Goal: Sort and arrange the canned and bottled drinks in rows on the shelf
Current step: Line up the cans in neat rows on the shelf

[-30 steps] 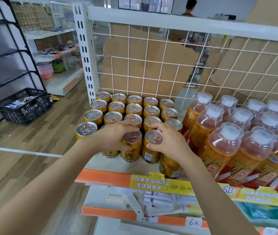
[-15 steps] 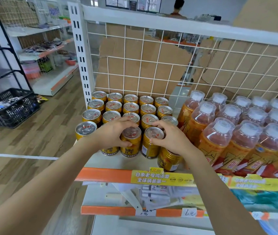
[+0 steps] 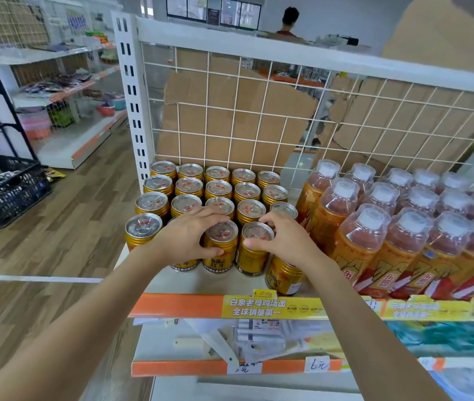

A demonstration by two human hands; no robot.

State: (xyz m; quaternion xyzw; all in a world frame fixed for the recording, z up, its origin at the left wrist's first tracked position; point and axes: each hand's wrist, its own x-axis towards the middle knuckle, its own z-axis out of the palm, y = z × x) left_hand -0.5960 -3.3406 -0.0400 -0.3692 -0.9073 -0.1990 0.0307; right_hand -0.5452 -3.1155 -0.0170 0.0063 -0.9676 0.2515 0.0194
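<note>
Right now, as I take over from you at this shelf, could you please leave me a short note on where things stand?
Left hand grips the third front can; right hand grips the fourth front can.
Done: three full rows of gold cans stand behind them at the left of the shelf; bottles stand in rows on the right.
Left: the front row is uneven. The rightmost can sits nearer the edge than its neighbours and probably needs pushing back in line.
</note>
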